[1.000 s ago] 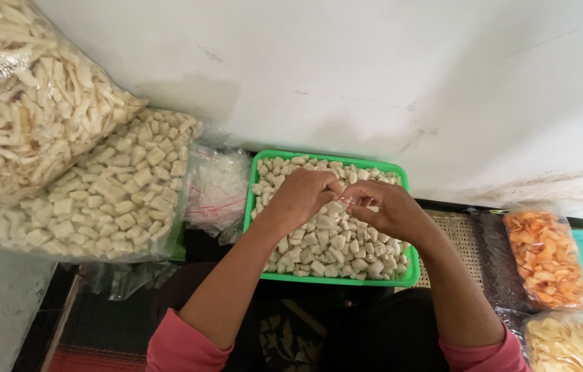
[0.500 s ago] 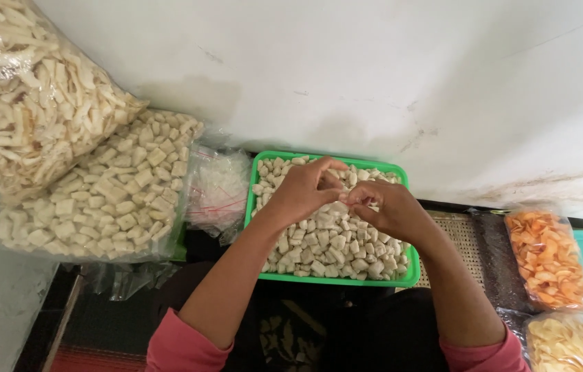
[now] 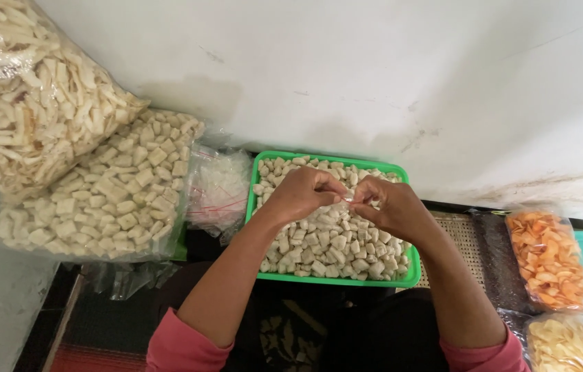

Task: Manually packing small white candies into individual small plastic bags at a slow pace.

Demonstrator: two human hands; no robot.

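A green tray (image 3: 412, 270) filled with several pale, square cracker pieces (image 3: 332, 244) lies on the floor in front of me. Above its far half, my left hand (image 3: 301, 195) and my right hand (image 3: 388, 207) meet fingertip to fingertip. Both pinch a small clear plastic bag (image 3: 347, 199) between them; only a thin glinting edge of it shows. Pink sleeves cover my upper arms.
A white wall rises behind the tray. At left lean two big clear bags, one of strip crackers (image 3: 26, 96), one of square crackers (image 3: 102, 193), beside a bundle of small plastic bags (image 3: 217, 186). At right lie bags of orange chips (image 3: 548, 258) and pale chips (image 3: 570, 344).
My left fingers spread apart half a second ago, then curled back to meet the right hand. Both hands stay over the same spot on the tray.
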